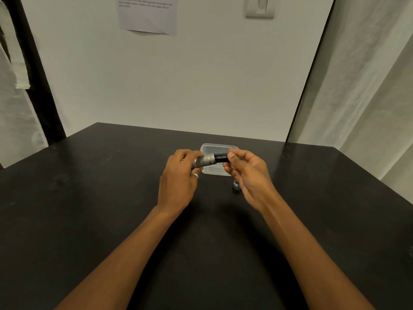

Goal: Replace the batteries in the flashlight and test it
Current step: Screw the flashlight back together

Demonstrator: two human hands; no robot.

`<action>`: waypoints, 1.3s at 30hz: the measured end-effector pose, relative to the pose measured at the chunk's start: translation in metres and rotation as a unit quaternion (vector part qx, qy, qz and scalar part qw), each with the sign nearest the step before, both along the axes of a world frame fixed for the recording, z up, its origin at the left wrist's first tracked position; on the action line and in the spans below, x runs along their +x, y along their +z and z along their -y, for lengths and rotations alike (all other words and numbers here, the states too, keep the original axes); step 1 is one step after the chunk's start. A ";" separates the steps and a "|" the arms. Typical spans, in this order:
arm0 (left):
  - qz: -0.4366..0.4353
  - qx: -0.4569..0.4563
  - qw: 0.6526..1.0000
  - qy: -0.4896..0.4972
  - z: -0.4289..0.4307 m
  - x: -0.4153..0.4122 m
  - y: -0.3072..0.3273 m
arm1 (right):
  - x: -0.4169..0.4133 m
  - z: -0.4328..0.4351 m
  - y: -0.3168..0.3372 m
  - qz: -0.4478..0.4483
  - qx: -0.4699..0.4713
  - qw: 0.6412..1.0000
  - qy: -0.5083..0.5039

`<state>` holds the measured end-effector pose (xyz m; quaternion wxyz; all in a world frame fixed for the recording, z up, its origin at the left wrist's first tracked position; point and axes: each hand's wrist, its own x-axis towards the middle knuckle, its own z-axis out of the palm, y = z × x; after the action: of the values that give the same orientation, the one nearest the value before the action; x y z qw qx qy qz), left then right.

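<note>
1. Plainly, the left grip is curled round the head end of the flashlight and holds it level above the table, with the open end turned toward the right grip.
2. The right grip pinches the black battery carrier between thumb and forefinger. The carrier stands partly out of the tube's mouth, between the two grips.
3. The flashlight's barrel looks like bare silver metal: stiff, cylindrical, and probably weighty for its size. Its knurled surface should give good purchase, so the barrel — where the left grip has it — is the sound place to hold.
4. The carrier looks like smooth, dark plastic, narrower than the tube and likely light. It probably fits snugly, so it should be held by its exposed end and moved straight along the barrel's axis, since tilting it could make it bind. Whether cells sit in it cannot be seen.
5. On the table beside the right grip's palm, on the side toward the left grip, sits a small round silvery cap — likely the flashlight's end piece. Being small and round, it could roll if nudged.
6. Beyond both grips stands a translucent plastic container, thin-walled with rounded corners. Its contents cannot be made out.
7. The table is dark and smooth with a faint sheen.
</note>
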<state>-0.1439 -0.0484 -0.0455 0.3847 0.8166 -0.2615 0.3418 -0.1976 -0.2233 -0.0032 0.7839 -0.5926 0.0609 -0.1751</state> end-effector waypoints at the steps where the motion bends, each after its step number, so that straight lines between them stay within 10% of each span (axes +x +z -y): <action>1: -0.001 0.002 1.000 0.002 0.000 0.000 0.000 | 0.000 -0.001 -0.001 0.001 -0.027 1.000 -0.008; 18: -0.035 -0.007 0.998 -0.053 0.002 0.003 -0.002 | -0.003 -0.011 0.000 0.060 -0.259 0.963 -0.034; 39: -0.125 -0.038 0.988 -0.078 0.001 0.005 0.001 | -0.002 0.024 0.000 0.014 -0.306 0.941 -0.142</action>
<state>-0.1393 -0.0493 -0.0448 0.4708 0.8146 -0.2610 0.2158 -0.1994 -0.2469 -0.0028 0.5320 -0.7867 0.0769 -0.3035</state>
